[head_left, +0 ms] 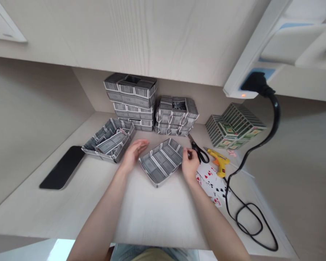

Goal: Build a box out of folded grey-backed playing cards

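A shallow tray made of grey-backed playing cards (163, 161) lies on the pale desk (157, 214) in front of me. My left hand (134, 154) hovers at its left edge with fingers stretched out, holding nothing. At the tray's right corner my right hand (189, 165) has its fingers curled in and seems to touch the rim; I cannot make out anything held in them.
Another card tray (108, 139) sits to the left. Two stacks of card boxes (132, 103) (176, 116) stand behind, card packs (235, 125) at right. Scissors (199, 149), a yellow glue gun (219, 161) with black cable (250, 214), loose cards (213, 183), a dark phone (63, 167).
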A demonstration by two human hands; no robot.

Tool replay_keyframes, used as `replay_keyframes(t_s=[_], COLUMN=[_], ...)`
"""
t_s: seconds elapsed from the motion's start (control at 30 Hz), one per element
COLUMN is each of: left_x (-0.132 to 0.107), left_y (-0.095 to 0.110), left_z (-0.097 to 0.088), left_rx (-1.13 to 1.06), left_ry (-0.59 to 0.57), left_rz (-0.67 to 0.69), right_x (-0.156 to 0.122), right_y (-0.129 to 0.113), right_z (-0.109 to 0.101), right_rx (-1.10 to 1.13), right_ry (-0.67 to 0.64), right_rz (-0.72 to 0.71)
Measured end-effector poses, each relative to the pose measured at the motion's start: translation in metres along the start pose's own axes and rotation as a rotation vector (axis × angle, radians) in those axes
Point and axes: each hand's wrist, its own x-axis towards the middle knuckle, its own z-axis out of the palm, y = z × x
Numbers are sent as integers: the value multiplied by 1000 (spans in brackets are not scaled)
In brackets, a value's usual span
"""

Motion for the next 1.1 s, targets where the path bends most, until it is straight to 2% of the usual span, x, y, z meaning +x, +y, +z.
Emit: replay_keyframes(t_s=[0.1,0.2,0.3,0.4,0.5,0.7,0.93,1.1], left_x=[2,2,0,-3,-4,-5,-7,-6], left_y=[3,2,0,-2,0,3,2,3], left_z=[-7,-8,-6,-2,-1,5,13,12], left_rx=[51,90,120,225,330,467,481,512], left_ry=[74,115,90,46,42,-3,21,-37], left_rz=[23,-8,-18,-59,-103,-121,-126,-107], right_x=[3,5,8,11,12,5,5,6], right_y=[4,8,8,4,1,-6,-14,-11], right_z=[-4,-3,0,-1,-6,-8,-10,-9], right_rx=[74,240,493,660,610,427,356,365], right_ry=[17,-64,-243,-492,-634,-689,-772,-767], right_rz=[28,101,200,282,283,148,236,224])
